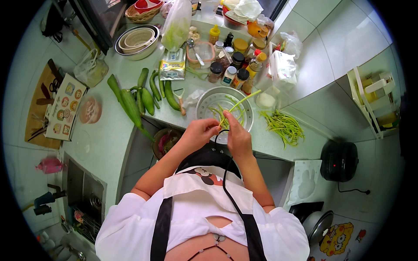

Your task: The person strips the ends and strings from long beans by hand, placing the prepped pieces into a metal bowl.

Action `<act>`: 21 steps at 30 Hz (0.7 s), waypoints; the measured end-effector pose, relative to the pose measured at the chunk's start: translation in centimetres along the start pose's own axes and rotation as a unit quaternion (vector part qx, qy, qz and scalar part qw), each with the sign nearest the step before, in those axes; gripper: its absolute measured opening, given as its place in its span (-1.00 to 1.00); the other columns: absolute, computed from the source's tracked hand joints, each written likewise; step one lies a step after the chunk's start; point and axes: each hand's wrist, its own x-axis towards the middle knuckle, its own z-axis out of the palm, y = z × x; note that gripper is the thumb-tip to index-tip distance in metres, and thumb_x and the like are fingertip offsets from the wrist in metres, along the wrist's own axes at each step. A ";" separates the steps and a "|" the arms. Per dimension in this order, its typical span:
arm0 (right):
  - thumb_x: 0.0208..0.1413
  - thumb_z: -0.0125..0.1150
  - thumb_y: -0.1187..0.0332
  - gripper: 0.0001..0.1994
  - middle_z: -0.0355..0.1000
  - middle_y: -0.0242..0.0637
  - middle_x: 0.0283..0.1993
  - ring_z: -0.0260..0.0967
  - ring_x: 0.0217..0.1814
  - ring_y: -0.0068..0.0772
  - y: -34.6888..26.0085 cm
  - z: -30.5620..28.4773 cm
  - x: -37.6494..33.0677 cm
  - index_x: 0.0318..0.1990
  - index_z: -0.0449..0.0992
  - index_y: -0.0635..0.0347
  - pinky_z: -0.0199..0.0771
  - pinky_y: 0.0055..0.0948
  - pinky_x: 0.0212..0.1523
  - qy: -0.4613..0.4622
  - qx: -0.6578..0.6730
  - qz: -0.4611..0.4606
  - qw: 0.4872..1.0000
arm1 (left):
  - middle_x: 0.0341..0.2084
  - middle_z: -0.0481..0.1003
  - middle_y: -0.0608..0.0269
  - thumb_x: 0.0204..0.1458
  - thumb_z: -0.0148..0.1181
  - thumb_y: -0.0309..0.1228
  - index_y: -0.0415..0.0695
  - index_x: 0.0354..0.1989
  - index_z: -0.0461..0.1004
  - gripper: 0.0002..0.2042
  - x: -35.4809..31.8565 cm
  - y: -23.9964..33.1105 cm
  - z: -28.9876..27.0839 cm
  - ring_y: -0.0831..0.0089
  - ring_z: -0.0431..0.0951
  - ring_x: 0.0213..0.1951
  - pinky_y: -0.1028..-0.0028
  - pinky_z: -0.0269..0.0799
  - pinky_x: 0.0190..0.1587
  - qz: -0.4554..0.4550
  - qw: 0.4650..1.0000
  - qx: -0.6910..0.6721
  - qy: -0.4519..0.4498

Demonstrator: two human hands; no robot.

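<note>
Over a round metal colander (201,103), both hands pinch one long thin green stalk (244,100). My left hand (201,132) has its fingertips closed at the lower end. My right hand (238,134) grips it slightly higher, and the rest sticks out toward the upper right. Short green pieces (216,112) lie inside the colander, partly hidden by my hands. To the right, a loose pile of similar green stalks (285,127) rests on the counter.
Left of the colander lie a peeler (181,104) and several long green gourds (130,106). Behind it stand seasoning jars (228,75) and a lidless plastic box (200,53). A bin (160,150) sits below the counter edge. The sink (82,191) is at the left.
</note>
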 end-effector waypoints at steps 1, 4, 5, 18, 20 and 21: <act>-0.08 0.03 0.67 -0.46 0.35 -0.19 0.11 0.40 0.02 -0.15 0.1 -0.1 0.0 0.14 0.28 0.14 0.45 -0.33 -0.08 -0.002 0.000 -0.003 1.000 | -0.56 0.51 0.36 0.09 0.11 -0.41 -0.20 -0.24 0.49 -0.85 0.0 0.0 -0.1 0.70 0.35 -0.60 0.63 0.29 -0.55 -0.001 1.000 0.001 0.006; 0.00 0.09 0.55 -0.56 0.37 -0.24 0.09 0.42 -0.04 -0.16 0.2 -1.5 1.0 0.10 0.34 0.06 0.46 -0.35 -0.15 0.017 -0.037 0.092 0.995 | -0.57 0.51 0.36 0.08 0.11 -0.44 -0.22 -0.25 0.50 -0.86 -0.5 0.1 -1.0 0.69 0.35 -0.61 0.63 0.29 -0.55 0.015 0.999 0.018 0.025; 0.01 0.10 0.50 -0.59 0.36 -0.24 0.10 0.42 -0.06 -0.16 0.8 -2.0 1.0 0.07 0.36 0.05 0.46 -0.34 -0.17 0.011 -0.061 0.092 0.994 | -0.57 0.51 0.36 0.08 0.11 -0.45 -0.23 -0.26 0.50 -0.87 -0.7 0.2 -1.3 0.69 0.35 -0.61 0.63 0.29 -0.55 0.025 0.999 0.024 0.032; 0.18 0.06 0.28 -0.76 0.37 -0.35 -0.62 0.24 -0.66 -0.68 0.9 -5.4 -1.0 -0.12 0.51 0.22 0.18 -0.61 -0.64 -0.060 0.169 0.274 0.945 | -0.56 0.49 0.35 0.09 0.03 -0.56 -0.18 -0.05 0.42 -0.76 -0.2 -1.1 -2.6 0.63 0.40 -0.58 0.61 0.37 -0.43 0.074 0.984 0.002 0.159; 0.18 0.06 0.29 -0.77 0.37 -0.34 -0.62 0.25 -0.64 -0.67 0.8 -5.3 -1.2 -0.14 0.52 0.22 0.20 -0.60 -0.62 -0.053 0.147 0.242 0.958 | -0.43 0.49 0.29 0.12 0.02 -0.50 -0.16 0.04 0.36 -0.71 -0.2 -0.4 -2.5 0.59 0.43 -0.47 0.59 0.38 -0.35 0.049 0.991 -0.017 0.121; 0.18 0.06 0.29 -0.77 0.37 -0.34 -0.62 0.25 -0.64 -0.67 0.7 -5.4 -1.2 -0.15 0.52 0.23 0.21 -0.59 -0.61 -0.047 0.129 0.221 0.965 | -0.37 0.49 0.26 0.13 0.01 -0.48 -0.15 0.08 0.33 -0.68 -0.2 -0.1 -2.4 0.57 0.45 -0.41 0.58 0.39 -0.31 0.035 0.994 -0.027 0.102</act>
